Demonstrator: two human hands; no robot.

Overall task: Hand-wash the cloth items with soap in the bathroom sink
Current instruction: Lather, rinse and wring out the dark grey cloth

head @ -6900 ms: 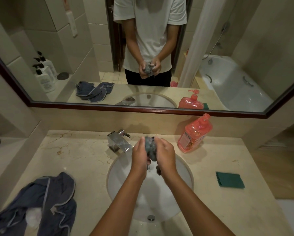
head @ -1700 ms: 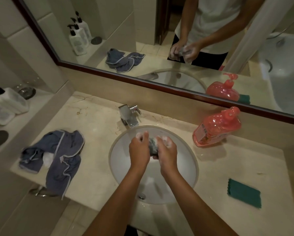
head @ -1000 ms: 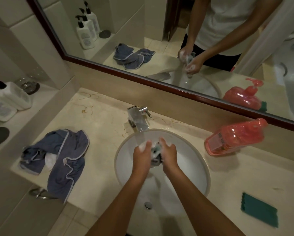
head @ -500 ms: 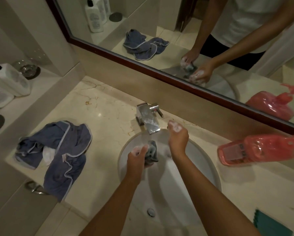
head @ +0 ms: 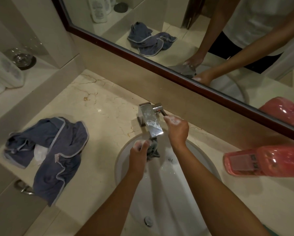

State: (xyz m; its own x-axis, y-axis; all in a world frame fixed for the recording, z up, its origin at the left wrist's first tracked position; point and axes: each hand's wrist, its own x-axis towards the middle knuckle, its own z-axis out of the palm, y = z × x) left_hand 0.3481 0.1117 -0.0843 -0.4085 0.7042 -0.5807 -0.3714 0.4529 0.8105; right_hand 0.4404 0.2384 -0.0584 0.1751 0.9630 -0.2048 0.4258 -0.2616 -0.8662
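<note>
Reaching up from the bottom of the frame, two bare forearms are crossing over the white sink (head: 202,160), whose drain plug (head: 148,221) is showing low in the basin. At centre frame the left hand (head: 138,155) is holding a small grey cloth (head: 153,150) above the basin, just under the spout; its grip is closed around the wadded cloth, and suds are clinging to the knuckles. Just right of it and a little higher, the right hand (head: 177,127) is lying beside the chrome faucet (head: 150,120), with foamy fingertips (head: 170,119) touching the end of the lever handle; whether that grip is curling round the lever or only pressing it, I cannot tell.

On the marble bench (head: 100,108), at the left of the frame, a crumpled blue garment (head: 57,150) with pale piping is lying in a heap and hanging partly over the front edge. At the right edge a red soap bottle (head: 265,160) is standing on the bench beside the sink. Farther back, at the upper left, white bottles (head: 5,70) and a small glass dish (head: 23,58) are sitting on a side shelf. Across the top, the dark-framed mirror (head: 143,55) is reflecting the garment, the hands and a person in a white shirt.
</note>
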